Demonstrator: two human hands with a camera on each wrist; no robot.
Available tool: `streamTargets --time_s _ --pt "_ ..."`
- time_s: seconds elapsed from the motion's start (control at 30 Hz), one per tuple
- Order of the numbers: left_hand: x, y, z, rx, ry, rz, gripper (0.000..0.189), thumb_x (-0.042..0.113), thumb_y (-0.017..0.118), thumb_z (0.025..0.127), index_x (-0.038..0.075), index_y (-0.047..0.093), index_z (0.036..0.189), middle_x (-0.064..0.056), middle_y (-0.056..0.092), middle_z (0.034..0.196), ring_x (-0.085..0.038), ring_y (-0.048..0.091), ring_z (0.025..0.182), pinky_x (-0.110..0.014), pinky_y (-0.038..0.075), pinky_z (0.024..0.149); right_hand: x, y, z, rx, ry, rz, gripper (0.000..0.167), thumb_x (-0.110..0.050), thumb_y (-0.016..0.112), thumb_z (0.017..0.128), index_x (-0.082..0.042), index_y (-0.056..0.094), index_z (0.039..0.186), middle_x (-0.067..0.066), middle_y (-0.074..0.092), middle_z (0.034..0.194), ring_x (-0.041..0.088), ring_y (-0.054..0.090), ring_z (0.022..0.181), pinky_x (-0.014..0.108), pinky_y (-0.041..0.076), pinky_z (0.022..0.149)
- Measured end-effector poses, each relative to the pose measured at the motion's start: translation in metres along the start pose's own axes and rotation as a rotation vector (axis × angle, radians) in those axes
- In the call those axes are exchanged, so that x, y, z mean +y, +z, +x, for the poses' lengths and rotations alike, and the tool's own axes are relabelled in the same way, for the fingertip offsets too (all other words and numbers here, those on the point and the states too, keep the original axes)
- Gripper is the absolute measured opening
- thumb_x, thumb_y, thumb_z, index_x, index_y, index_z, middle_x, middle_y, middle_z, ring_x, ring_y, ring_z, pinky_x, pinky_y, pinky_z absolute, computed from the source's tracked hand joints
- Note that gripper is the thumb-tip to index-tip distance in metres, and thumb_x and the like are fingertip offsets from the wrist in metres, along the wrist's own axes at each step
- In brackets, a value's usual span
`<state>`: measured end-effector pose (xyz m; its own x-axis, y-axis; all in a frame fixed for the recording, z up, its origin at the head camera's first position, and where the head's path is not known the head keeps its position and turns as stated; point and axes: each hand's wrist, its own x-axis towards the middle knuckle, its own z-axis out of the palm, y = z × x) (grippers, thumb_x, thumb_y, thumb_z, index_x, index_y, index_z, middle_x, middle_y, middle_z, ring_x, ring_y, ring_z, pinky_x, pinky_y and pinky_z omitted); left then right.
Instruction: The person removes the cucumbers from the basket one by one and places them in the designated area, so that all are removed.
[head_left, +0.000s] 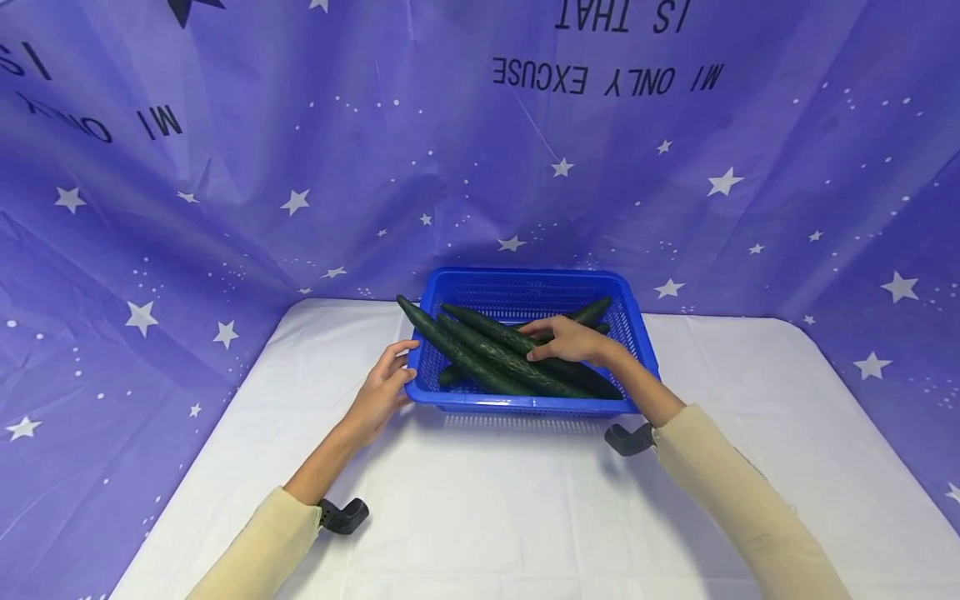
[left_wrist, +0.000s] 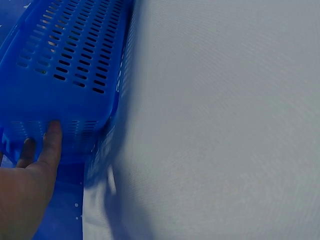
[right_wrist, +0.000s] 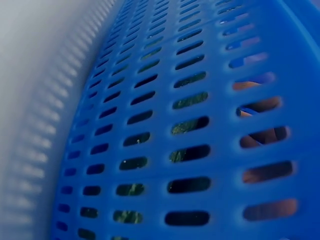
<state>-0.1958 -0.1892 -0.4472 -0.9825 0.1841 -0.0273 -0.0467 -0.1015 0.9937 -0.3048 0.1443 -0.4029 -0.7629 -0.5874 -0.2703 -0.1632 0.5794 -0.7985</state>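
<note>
A blue slotted plastic basket [head_left: 525, 401] holds several long dark green cucumbers [head_left: 487, 350], most lying slantwise and overlapping. One cucumber's tip pokes out over the left rim. At the basket's left end my left hand [head_left: 378, 396] touches the rim with thumb and fingertips; the left wrist view has its extended fingers [left_wrist: 52, 142] against the end wall. Reaching in over the front rim, my right hand [head_left: 572, 340] grips a cucumber in the middle of the pile, thumb on the near side and fingers on the far side. Through slots in the right wrist view, bits of skin and green show.
The basket stands on a white-covered table [head_left: 480, 508], near its back edge. A purple curtain [head_left: 420, 150] with stars and lettering hangs behind and at both sides. Black wrist devices [head_left: 345, 517] show beside both cream sleeves [head_left: 258, 546].
</note>
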Motion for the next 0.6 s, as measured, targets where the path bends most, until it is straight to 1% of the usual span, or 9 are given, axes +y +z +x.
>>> streamTargets --time_s 0.2,0.43,0.6 --pt "0.001 0.001 0.000 0.000 0.002 -0.003 0.051 0.005 0.042 0.099 0.010 0.033 0.149 -0.021 0.038 0.146 -0.037 0.051 0.120 -0.037 0.055 0.088 -0.002 -0.001 -0.002 0.008 -0.010 0.016 0.059 -0.015 0.070 0.093 -0.005 0.048 0.147 0.020 0.044 0.149 0.036 0.039 0.138 0.051 0.039 0.108" --pt "0.001 0.001 0.000 0.001 -0.001 0.000 0.051 0.005 0.042 0.099 0.011 0.033 0.149 -0.021 0.038 0.146 -0.036 0.051 0.119 -0.037 0.055 0.088 -0.008 -0.004 -0.008 0.030 -0.041 0.090 0.059 -0.008 0.070 0.091 -0.001 0.048 0.145 0.023 0.044 0.148 0.038 0.038 0.138 0.052 0.037 0.109" --pt "0.001 0.001 0.000 0.000 -0.002 0.001 0.051 0.005 0.041 0.099 0.010 0.033 0.149 -0.021 0.038 0.146 -0.036 0.051 0.119 -0.037 0.055 0.088 -0.015 -0.006 -0.011 0.051 -0.039 0.092 0.057 -0.007 0.069 0.091 -0.002 0.049 0.144 0.021 0.045 0.147 0.037 0.039 0.136 0.053 0.037 0.109"
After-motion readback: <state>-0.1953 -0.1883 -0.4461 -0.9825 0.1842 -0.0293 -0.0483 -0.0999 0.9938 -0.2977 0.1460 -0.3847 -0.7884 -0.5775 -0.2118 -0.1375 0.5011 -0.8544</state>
